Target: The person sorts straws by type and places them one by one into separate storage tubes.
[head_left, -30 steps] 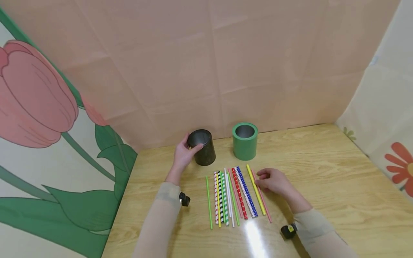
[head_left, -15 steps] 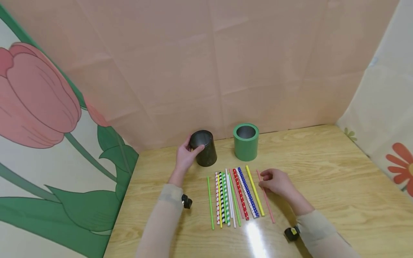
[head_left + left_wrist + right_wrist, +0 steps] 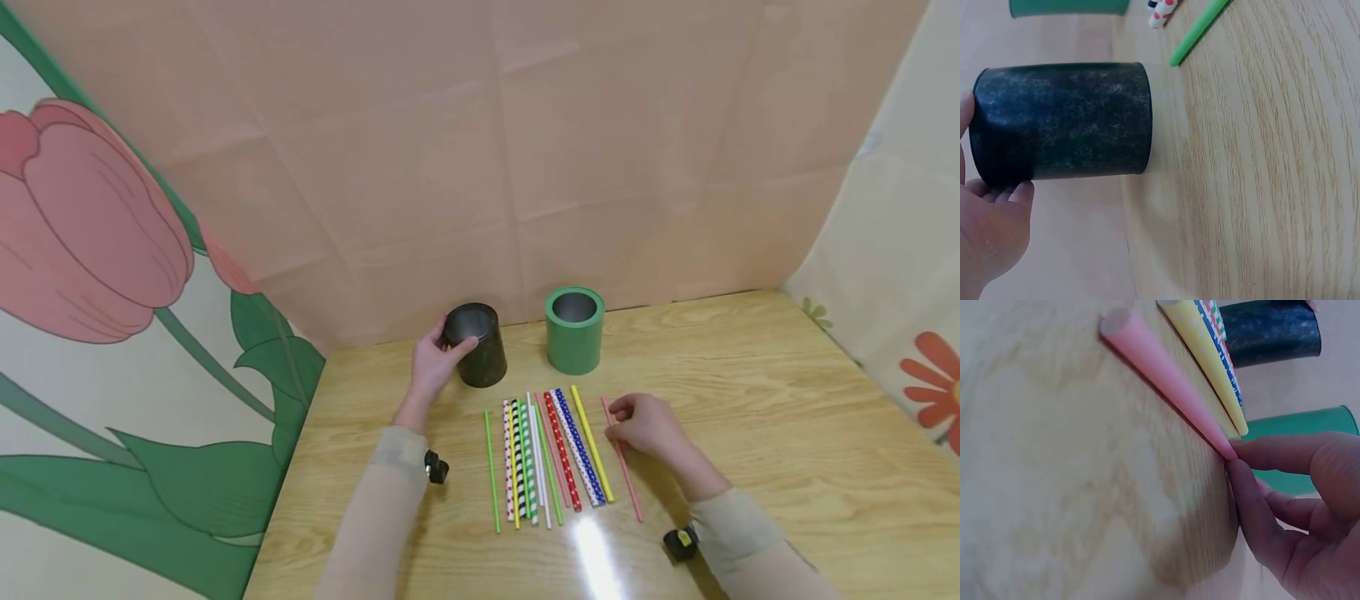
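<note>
My left hand (image 3: pixel 432 367) grips the black can (image 3: pixel 484 358) near its top, the thumb along the rim; the can stands upright at the back of the table. In the left wrist view the fingers wrap the rim end of the can (image 3: pixel 1066 125). My right hand (image 3: pixel 647 427) pinches the far end of a thin pink straw (image 3: pixel 630 482) between thumb and forefinger. In the right wrist view, the pink straw (image 3: pixel 1166 381) lies along the wood. To its left lies a thicker yellow straw (image 3: pixel 596 454), apart from it.
A green can (image 3: pixel 574 346) with a thick rim stands right of the black one. Several plain, striped and dotted straws, among them a red dotted straw (image 3: pixel 564 458), lie side by side on the wooden table (image 3: pixel 780 408). A peach cloth (image 3: pixel 420 208) hangs behind.
My right hand has moved the pink straw right, widening the gap to the yellow straw. The left hand keeps its grip on the black can.
</note>
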`<action>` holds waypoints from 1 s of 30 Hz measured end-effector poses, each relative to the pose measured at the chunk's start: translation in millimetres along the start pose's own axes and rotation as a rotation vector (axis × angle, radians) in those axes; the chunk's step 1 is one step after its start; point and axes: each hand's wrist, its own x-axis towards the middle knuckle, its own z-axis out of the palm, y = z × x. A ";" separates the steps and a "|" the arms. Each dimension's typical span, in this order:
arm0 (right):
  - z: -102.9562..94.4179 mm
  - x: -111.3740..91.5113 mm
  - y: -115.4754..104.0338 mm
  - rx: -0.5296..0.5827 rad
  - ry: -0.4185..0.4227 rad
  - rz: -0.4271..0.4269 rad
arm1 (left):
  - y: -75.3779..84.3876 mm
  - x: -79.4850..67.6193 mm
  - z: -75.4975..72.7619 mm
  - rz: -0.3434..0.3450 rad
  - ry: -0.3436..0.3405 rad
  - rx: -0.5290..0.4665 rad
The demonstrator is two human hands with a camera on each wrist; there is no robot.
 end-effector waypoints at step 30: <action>-15.4 10.6 28.4 0.499 -0.120 0.095 | 0.1 -0.6 0.1 -0.021 -0.004 0.005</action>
